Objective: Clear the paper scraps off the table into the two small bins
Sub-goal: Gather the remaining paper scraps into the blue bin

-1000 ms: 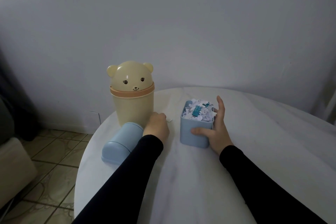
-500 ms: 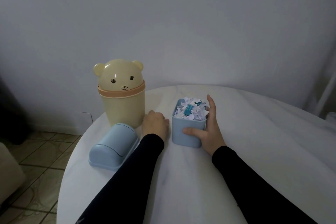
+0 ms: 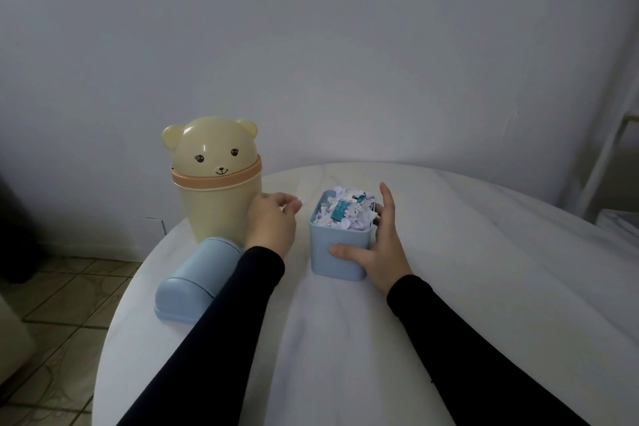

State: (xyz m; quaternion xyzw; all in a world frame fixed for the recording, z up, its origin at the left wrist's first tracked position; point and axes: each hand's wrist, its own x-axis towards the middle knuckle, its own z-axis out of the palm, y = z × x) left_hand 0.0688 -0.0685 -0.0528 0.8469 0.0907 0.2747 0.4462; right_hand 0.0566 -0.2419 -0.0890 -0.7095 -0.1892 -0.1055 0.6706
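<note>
Scrap (image 3: 299, 200) pinched in left hand (image 3: 273, 221), between bear bin (image 3: 216, 183) and blue bin (image 3: 340, 245). Right hand (image 3: 380, 245) gripping blue bin on worktop (image 3: 484, 270). Bin looking heaped; we are aiming centre, pressing gently so nothing is spilling.

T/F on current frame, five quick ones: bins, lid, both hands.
1. The blue bin is heaped with paper scraps. True.
2. The bear-shaped bin has its lid off. False: its bear-head lid is on.
3. The right hand holds the blue bin, thumb on the near face. True.
4. The blue lid sits on the blue bin. False: it lies on the table to the left of the left arm.
5. The left hand rests flat on the table. False: its fingers are curled, between the two bins; whether they hold a scrap cannot be told.
</note>
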